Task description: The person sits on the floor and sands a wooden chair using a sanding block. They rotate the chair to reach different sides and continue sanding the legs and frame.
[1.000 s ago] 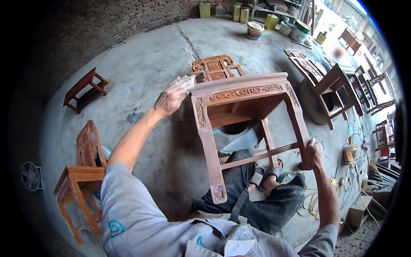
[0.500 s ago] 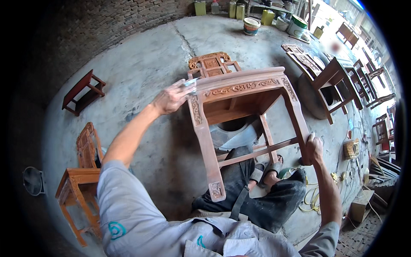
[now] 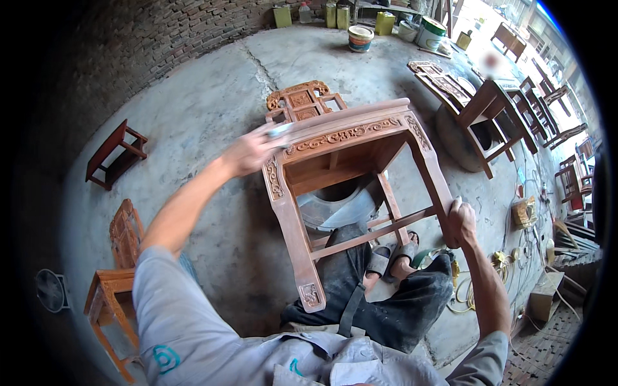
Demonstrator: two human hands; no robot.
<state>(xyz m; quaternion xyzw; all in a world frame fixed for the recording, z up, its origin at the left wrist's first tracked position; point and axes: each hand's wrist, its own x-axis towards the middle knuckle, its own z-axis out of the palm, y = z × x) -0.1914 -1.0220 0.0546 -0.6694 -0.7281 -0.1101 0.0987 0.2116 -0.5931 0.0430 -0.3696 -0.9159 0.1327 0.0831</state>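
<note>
The carved wooden chair (image 3: 329, 164) leans back between the two hands, its legs toward the person. The left hand (image 3: 251, 152) pinches a pale pad (image 3: 280, 130) at the seat's corner; the right hand (image 3: 461, 222) is wrapped around a leg (image 3: 430, 172) near its foot. Well left of the left hand stands a low dark-red stool (image 3: 116, 154).

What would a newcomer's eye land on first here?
Probably the big carved chair at centre, its front legs toward the person. The left hand holds a small pale pad at its upper left corner; the right hand grips a leg. Another chair is at lower left.
</note>
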